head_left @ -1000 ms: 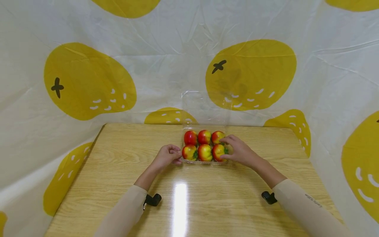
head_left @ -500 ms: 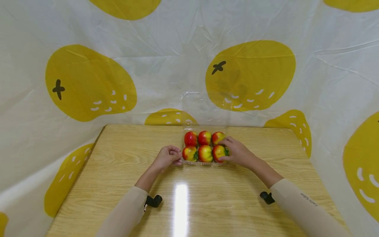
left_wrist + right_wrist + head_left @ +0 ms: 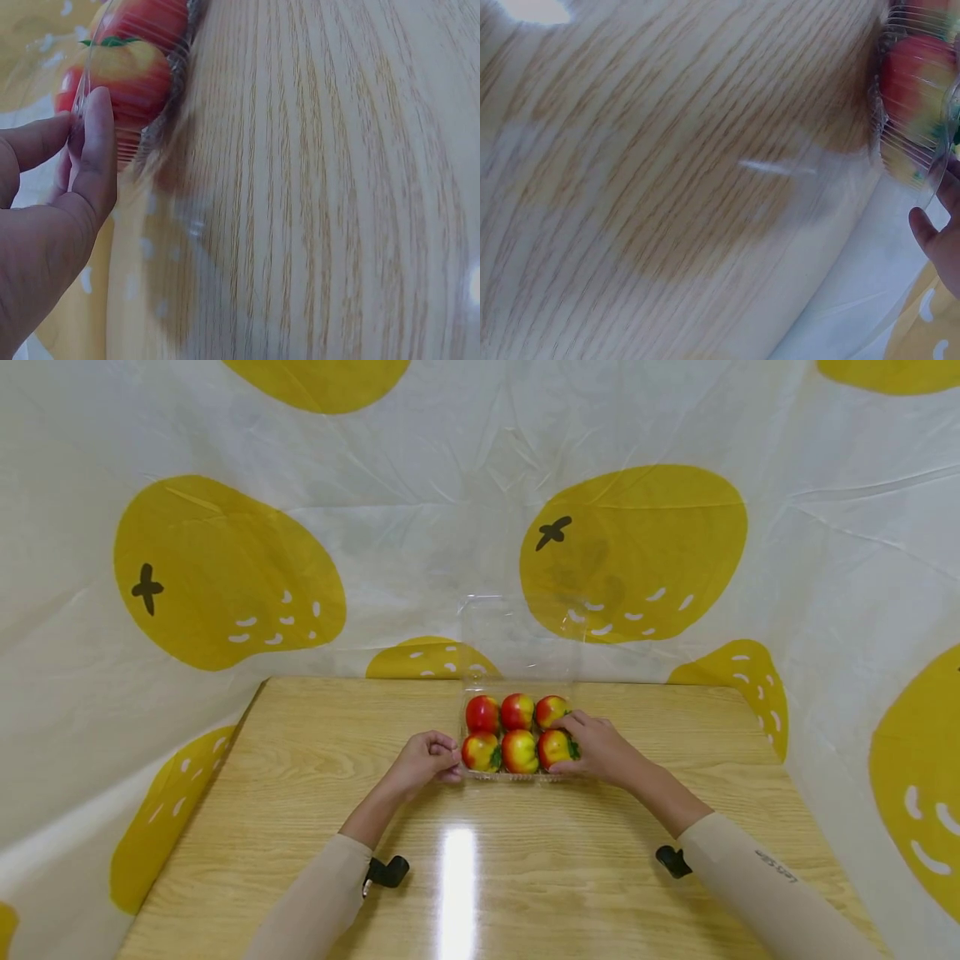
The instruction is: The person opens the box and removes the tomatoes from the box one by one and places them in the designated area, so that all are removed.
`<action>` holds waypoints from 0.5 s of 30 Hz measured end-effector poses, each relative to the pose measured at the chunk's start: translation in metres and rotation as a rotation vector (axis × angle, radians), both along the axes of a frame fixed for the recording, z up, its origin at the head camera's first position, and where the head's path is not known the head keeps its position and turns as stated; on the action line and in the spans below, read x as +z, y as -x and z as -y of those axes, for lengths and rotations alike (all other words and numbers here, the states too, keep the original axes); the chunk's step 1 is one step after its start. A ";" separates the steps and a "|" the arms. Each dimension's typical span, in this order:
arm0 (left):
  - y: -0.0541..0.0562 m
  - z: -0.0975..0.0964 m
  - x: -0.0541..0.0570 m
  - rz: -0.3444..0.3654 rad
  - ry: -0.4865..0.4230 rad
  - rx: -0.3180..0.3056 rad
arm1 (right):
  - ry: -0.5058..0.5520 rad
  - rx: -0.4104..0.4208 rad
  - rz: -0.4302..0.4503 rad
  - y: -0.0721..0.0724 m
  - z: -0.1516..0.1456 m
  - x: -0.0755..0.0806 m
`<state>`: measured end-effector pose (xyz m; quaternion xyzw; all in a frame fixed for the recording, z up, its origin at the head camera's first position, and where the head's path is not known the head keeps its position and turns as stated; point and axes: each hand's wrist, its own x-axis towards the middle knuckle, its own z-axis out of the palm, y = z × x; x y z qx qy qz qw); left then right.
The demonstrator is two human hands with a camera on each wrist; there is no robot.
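A clear plastic clamshell box (image 3: 517, 777) stands near the table's back edge, holding several red-and-yellow, tomato-like fruits in two rows. Its clear lid (image 3: 517, 639) is raised at the back. My left hand (image 3: 423, 757) pinches the box's left rim between thumb and fingers, beside a fruit with a green leafy top (image 3: 131, 71). At the other end, my right hand (image 3: 603, 750) curves over the near right fruit (image 3: 553, 749), with a finger on its far side and the thumb on its near side. In the right wrist view, box and hand are partly cut off.
The wooden table (image 3: 315, 777) carries a bright light reflection in front of the box. A white cloth (image 3: 420, 552) with yellow fruit prints hangs behind and along both sides. Black wrist cameras (image 3: 390, 871) sit by the sleeves.
My right hand has closed in slightly on the near right fruit, its thumb shifting left along the near side. The left hand keeps its place at the rim.
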<state>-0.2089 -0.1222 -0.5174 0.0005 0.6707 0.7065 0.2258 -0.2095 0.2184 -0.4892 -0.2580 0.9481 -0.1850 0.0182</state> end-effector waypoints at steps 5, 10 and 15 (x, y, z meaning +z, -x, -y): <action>-0.002 0.002 0.001 -0.016 -0.021 -0.009 | 0.037 0.013 0.012 0.001 0.001 -0.002; -0.002 0.002 0.002 -0.022 -0.026 -0.012 | 0.079 0.017 0.042 0.002 0.000 -0.003; -0.001 0.001 0.001 -0.021 -0.016 -0.007 | 0.106 0.015 0.078 0.002 0.000 -0.001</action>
